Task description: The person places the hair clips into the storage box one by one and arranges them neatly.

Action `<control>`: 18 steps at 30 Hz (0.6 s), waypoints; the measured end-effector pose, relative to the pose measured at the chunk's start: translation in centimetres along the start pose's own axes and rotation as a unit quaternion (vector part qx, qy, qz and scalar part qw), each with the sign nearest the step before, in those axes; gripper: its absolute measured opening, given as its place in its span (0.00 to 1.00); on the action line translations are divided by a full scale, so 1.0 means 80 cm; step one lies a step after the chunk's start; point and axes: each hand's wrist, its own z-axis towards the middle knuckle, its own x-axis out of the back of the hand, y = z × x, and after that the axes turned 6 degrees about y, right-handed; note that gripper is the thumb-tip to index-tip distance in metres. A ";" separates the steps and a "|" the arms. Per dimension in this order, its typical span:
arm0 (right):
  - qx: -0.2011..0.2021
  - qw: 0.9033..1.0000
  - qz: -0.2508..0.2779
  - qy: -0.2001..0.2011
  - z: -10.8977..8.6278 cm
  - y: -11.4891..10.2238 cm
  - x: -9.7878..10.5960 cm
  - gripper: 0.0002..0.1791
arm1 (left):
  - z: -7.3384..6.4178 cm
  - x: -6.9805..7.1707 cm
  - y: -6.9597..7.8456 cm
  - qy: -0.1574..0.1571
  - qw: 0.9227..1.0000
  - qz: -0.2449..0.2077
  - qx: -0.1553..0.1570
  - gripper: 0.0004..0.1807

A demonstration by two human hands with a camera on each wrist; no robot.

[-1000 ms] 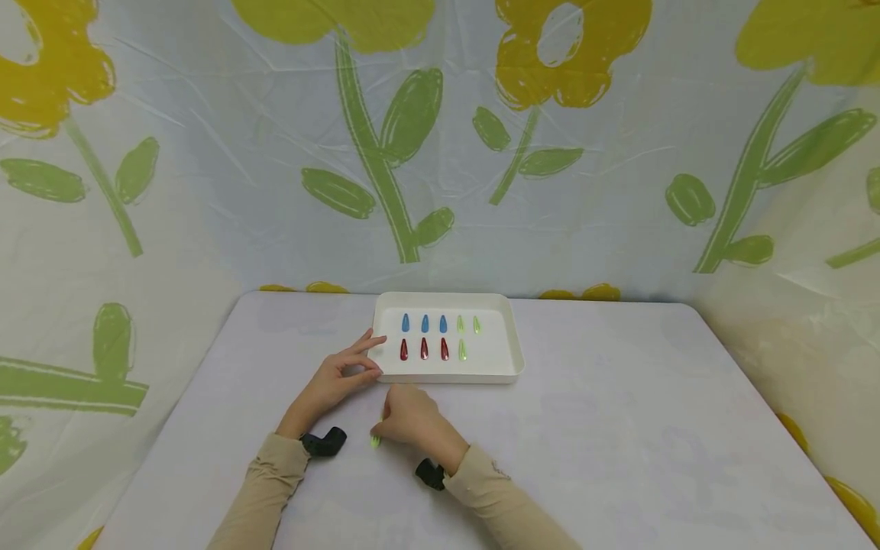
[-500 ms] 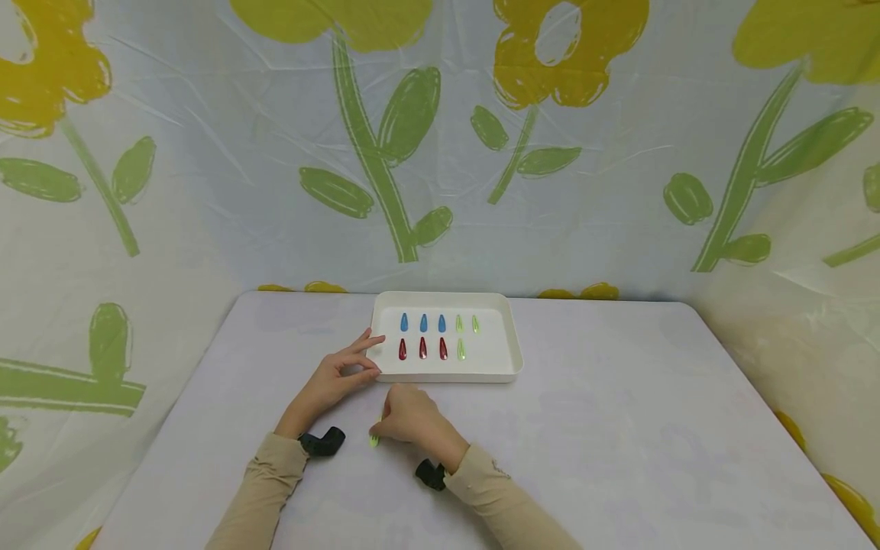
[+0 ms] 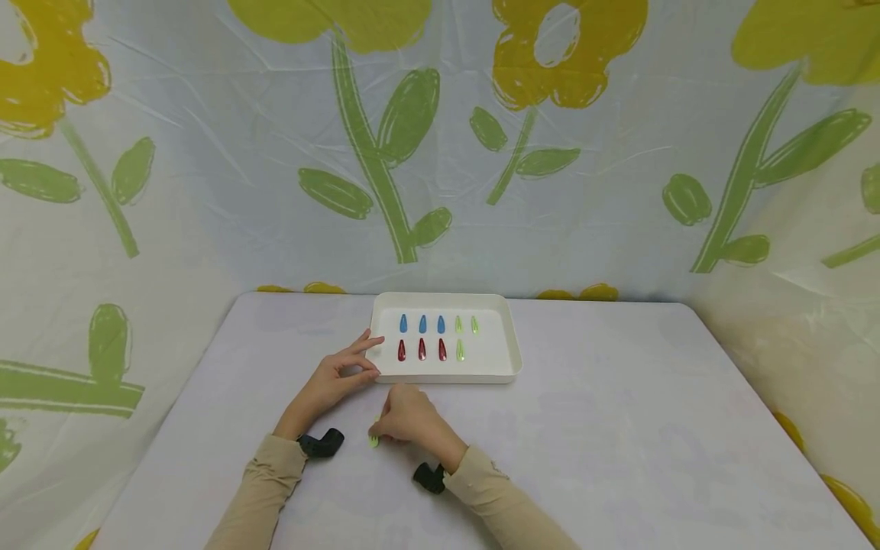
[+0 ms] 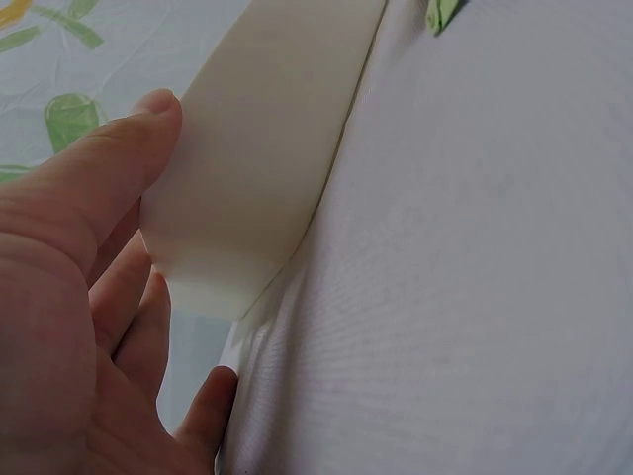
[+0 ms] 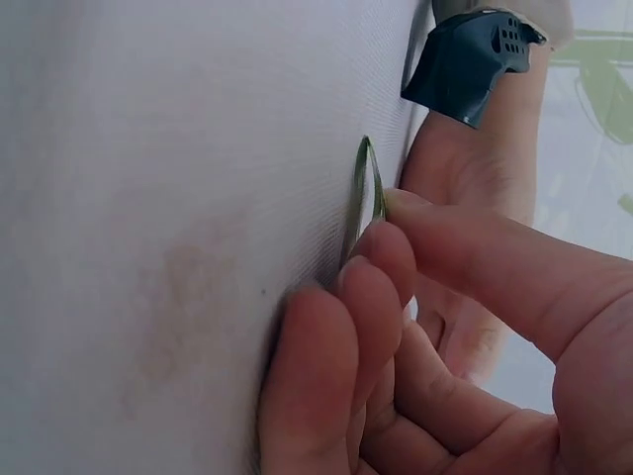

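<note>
My left hand (image 3: 338, 376) grips the front left corner of the white tray (image 3: 495, 353), thumb at its outer wall in the left wrist view. My right hand (image 3: 412, 418) pinches a light green snap hair clip (image 3: 374, 441) between thumb and fingers, low over the table in front of the tray. In the right wrist view the hair clip shows edge-on, its two thin sides spread in a narrow V. Inside the tray, the back row has three blue clips (image 3: 422, 324) and two green clips (image 3: 474, 325); the front row has three red clips (image 3: 422, 350) and one green clip (image 3: 461, 350).
A pale cloth covers the table (image 3: 619, 428). Behind the tray rises a flower-printed curtain (image 3: 261, 229), which also hangs at both sides. Dark wrist cameras (image 3: 321, 443) sit on both wrists, near the tabletop.
Both hands stay nearly in place. The right fingers shift slightly on the green hair clip; the tray and the clips in it lie as before.
</note>
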 end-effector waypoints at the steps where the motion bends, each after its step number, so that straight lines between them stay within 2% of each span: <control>1: 0.002 1.000 0.000 0.000 0.000 0.000 0.000 0.17 | 0.000 0.000 -0.001 -0.001 1.000 -0.001 0.000 0.03; 10: -0.013 0.996 0.080 -0.038 0.001 0.001 0.005 0.15 | -0.001 -0.001 0.001 0.004 1.000 0.000 0.003 0.02; 18: -0.007 0.989 0.129 -0.073 0.001 0.002 0.010 0.13 | -0.003 -0.003 0.024 0.001 1.000 -0.012 0.004 0.03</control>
